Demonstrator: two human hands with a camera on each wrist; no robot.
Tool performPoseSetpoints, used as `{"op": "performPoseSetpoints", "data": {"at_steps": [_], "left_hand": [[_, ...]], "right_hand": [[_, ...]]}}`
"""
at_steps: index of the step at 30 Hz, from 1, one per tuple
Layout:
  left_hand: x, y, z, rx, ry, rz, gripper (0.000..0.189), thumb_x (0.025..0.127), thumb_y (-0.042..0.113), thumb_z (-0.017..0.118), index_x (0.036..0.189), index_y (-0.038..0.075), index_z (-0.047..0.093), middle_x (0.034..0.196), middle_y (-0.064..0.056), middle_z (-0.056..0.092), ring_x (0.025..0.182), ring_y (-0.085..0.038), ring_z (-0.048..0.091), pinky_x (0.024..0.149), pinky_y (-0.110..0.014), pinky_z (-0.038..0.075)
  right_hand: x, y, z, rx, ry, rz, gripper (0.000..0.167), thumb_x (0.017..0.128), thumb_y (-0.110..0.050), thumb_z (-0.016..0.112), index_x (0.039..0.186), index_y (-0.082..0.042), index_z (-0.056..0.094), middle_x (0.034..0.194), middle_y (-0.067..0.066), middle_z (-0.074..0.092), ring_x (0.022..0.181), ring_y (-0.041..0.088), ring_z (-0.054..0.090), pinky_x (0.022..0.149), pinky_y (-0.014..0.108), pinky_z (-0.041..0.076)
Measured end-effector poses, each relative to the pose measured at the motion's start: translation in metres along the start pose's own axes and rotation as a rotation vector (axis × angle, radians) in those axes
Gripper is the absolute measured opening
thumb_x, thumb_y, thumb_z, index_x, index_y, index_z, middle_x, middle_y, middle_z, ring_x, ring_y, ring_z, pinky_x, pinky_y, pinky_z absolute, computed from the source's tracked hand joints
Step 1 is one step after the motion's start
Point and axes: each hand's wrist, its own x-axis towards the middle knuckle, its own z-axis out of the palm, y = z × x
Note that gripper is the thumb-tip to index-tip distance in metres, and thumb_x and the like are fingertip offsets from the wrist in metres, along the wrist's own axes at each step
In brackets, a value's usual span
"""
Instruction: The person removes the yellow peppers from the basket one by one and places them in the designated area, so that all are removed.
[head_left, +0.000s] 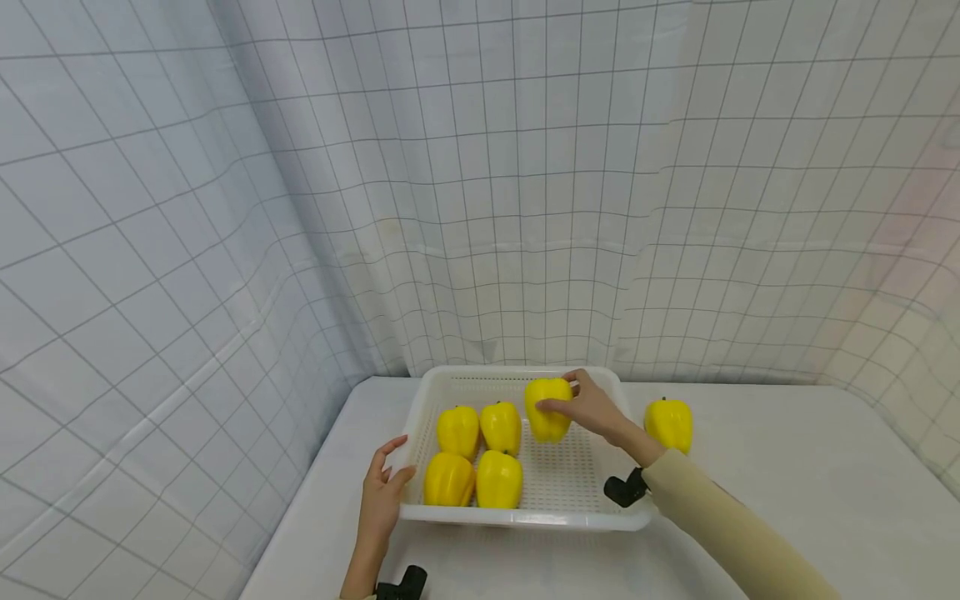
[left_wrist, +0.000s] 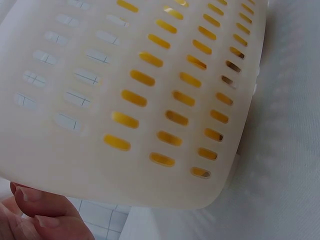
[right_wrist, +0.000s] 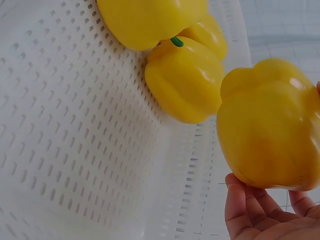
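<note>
A white perforated plastic basket (head_left: pixel 570 518) sits on the table, with several yellow bell peppers (head_left: pixel 498 479) grouped in its left half. My right hand (head_left: pixel 592 408) holds another yellow bell pepper (head_left: pixel 546 427) over the back right part of the basket, thumb on one side and fingers on the other. In the right wrist view this held pepper (right_wrist: pixel 272 125) is raised beside the peppers in the basket. At the basket's left rim is my left hand (head_left: pixel 382 492), its index finger and thumb spread apart, tips at the edge. Its fingertips (left_wrist: pixel 42 202) show beside the rim in the left wrist view.
One more yellow bell pepper (head_left: pixel 669 423) stands on the white table (head_left: pixel 787 467), right of the basket and partly behind my right forearm. A white curtain with a dark grid (head_left: pixel 525 208) hangs behind the table and along its left side.
</note>
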Motion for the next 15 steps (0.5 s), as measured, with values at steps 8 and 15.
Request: {"op": "performPoseSetpoints", "data": {"at_steps": [8,15], "left_hand": [[-0.001,0.001,0.000,-0.003,0.003,0.010,0.047,0.093,0.006,0.052,0.139,0.011,0.043,0.125,-0.024,0.054,0.105,-0.031,0.055,0.079,-0.036,0.048],[-0.001,0.001,0.000,0.001,0.008,0.018,0.047,0.093,0.006,0.052,0.139,0.011,0.044,0.124,-0.023,0.055,0.104,-0.029,0.055,0.078,-0.034,0.047]], "right_hand": [[-0.007,-0.004,-0.004,0.080,0.033,-0.030,0.073,0.080,-0.040,0.073,0.129,-0.001,0.033,0.115,0.021,0.049,0.093,0.027,0.055,0.084,0.042,0.047],[-0.013,-0.007,-0.010,0.129,0.064,-0.059,0.072,0.080,-0.039,0.072,0.130,-0.004,0.034,0.121,0.020,0.045,0.099,0.030,0.052,0.083,0.040,0.046]]}}
